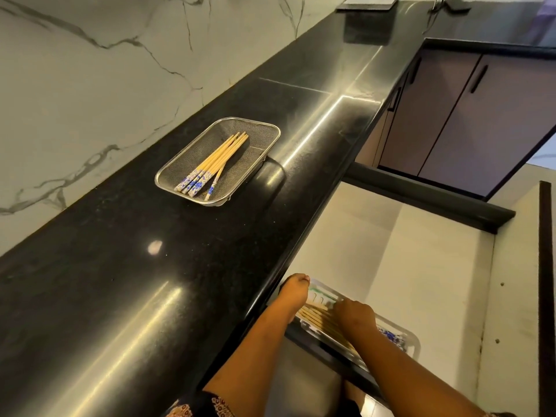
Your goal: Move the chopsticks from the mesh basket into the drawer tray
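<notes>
Both hands are down in the drawer [391, 251]: left hand [296, 293] rests loosely bent on the tray [412, 339] at its 11 o'clock end; right hand [355, 316] curls onto chopsticks [316, 319] lying in it, grip unclear. More chopsticks lie in the basket [183, 167] on the counter [150, 266], at 11 o'clock.

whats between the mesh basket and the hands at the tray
Head view: only bare black countertop and its front edge separate the mesh basket from the left hand and right hand.
</notes>
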Demonstrator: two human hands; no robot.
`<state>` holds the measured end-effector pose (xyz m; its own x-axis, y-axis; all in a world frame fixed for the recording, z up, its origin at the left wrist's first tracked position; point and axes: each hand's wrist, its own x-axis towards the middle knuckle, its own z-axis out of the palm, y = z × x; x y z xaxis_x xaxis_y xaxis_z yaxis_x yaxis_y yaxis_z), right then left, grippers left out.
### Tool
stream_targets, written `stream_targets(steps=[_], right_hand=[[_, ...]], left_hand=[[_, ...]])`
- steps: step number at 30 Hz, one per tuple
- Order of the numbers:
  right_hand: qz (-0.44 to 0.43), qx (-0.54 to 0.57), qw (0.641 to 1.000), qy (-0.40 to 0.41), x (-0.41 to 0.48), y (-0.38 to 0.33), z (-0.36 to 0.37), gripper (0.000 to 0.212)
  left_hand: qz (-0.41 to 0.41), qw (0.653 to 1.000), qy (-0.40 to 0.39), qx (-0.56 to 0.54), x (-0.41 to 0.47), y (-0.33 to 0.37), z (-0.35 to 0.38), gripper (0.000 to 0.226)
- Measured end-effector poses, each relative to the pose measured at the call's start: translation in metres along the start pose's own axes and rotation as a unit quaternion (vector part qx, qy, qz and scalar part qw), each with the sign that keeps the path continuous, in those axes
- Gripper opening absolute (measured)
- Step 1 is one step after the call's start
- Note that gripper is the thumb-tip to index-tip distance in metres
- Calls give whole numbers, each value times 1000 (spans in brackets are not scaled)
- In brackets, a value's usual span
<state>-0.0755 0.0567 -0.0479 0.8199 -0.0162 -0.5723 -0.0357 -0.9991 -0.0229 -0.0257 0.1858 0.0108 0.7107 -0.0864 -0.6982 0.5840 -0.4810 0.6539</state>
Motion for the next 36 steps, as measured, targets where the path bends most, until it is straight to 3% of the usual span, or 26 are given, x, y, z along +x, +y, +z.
stream_targets(steps=[13, 23, 32, 36], right_hand=[[-8, -20, 997, 72, -10, 4, 6, 34], [53, 59, 997, 9, -15, 13, 23, 39], [56, 66, 995, -53, -24, 5, 13, 37], [50, 130, 989, -50, -27, -13, -13, 35]], left_hand=[[5, 1000, 13, 12, -5, -9, 5, 38], [12, 999, 13, 41, -11, -14, 7, 40], [27, 998, 13, 50, -15, -14, 6, 39], [44, 998, -4, 35, -29, -4, 5, 41]])
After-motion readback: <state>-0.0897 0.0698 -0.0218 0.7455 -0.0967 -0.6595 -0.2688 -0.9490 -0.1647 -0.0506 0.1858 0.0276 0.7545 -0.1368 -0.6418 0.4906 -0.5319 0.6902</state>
